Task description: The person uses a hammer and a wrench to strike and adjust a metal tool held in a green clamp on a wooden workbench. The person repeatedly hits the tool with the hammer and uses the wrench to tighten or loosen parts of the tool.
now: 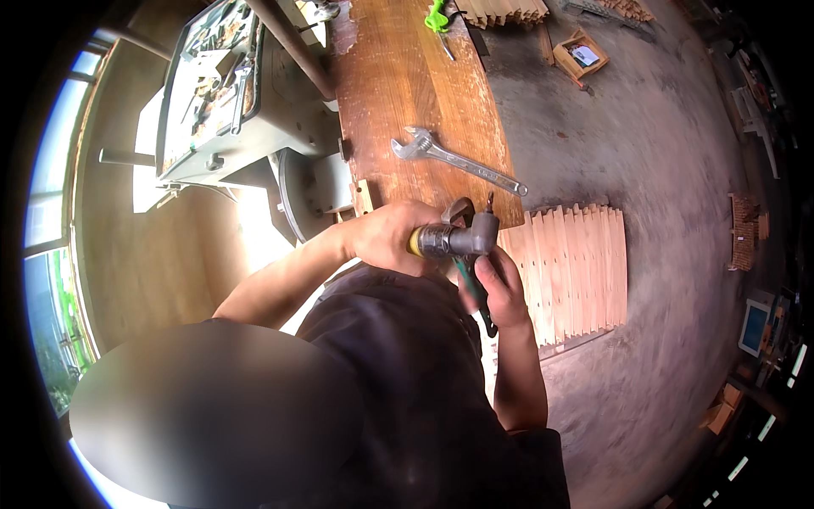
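Observation:
My left hand (394,236) is wrapped round the body of a right-angle power tool (460,241), which has a grey angled head, a yellow ring and a small bit pointing up and away. My right hand (502,288) is closed round a hand tool with a green and black handle (471,284), just below the tool's head. A dark curved metal part (459,209) rises behind the power tool; I cannot tell which tool it belongs to. Beyond my hands, a silver adjustable wrench (458,159) lies on the worn wooden bench (407,93).
To the right, a stack of pale wooden pieces (577,276) stands low beside the bench. A machine with a tool-filled tray (212,85) is at the left. A bright green item (437,17) lies on the bench's far end; a small wooden box (581,53) sits on the floor.

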### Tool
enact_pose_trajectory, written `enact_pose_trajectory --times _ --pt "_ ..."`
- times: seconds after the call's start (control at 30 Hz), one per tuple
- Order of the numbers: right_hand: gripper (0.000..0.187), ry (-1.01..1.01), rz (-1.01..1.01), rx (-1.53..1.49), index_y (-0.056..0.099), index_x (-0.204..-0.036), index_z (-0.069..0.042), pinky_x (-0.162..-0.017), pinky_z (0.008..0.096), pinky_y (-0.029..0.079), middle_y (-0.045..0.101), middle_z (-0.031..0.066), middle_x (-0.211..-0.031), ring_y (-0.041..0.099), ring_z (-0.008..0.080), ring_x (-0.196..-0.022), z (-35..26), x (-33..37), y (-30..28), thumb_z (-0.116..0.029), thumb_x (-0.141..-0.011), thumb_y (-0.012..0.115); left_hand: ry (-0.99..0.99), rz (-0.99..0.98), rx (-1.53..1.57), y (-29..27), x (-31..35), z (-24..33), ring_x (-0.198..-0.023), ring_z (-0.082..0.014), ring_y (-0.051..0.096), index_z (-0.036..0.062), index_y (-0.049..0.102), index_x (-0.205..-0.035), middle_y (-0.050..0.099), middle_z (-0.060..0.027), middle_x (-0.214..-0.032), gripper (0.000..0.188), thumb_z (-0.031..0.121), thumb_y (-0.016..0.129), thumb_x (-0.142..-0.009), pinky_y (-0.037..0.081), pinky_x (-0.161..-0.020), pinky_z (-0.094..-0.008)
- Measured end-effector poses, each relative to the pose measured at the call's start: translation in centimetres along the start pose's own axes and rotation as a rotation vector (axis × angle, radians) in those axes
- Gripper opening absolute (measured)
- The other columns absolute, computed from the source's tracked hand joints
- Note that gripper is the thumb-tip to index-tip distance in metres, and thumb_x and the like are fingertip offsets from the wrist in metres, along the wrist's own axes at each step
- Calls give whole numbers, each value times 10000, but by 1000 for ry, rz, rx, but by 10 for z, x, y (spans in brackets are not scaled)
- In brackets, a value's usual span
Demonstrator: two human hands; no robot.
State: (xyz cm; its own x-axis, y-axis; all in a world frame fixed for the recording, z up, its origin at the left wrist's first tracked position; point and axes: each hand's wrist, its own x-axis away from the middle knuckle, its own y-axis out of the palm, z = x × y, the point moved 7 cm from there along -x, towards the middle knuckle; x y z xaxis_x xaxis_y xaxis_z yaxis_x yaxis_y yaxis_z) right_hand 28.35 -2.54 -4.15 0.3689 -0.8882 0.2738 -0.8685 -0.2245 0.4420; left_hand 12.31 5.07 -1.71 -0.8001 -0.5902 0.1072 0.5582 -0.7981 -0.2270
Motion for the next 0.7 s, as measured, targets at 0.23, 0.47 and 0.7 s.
enact_pose_trajectory --times 0.23,0.47,0.7 --pt "263 -81 -161 201 551 -1178 24 -519 244 415 618 62 -802 523 89 -552 -32 1 7 -204 -1050 587 138 -201 43 -3 5 31 -833 -306 700 34 722 -985 718 -170 -891 352 76 790 -642 521 -741 -406" --pt "344 66 -63 296 565 -1219 11 -524 250 431 610 54 -780 532 97 -554 -37 -2 9 -297 -1068 588 68 10 36 -14 10 20 -835 -279 700 30 711 -1022 710 -151 -883 381 61 808 -655 528 -748 -378" --pt "411 118 2 236 574 -1159 7 -538 260 495 647 82 -803 612 123 -593 -40 -1 21 -394 -1095 510 63 54 14 -32 9 35 -1159 -250 657 31 546 -1396 665 -139 -1286 829 63 845 -624 505 -986 -368"
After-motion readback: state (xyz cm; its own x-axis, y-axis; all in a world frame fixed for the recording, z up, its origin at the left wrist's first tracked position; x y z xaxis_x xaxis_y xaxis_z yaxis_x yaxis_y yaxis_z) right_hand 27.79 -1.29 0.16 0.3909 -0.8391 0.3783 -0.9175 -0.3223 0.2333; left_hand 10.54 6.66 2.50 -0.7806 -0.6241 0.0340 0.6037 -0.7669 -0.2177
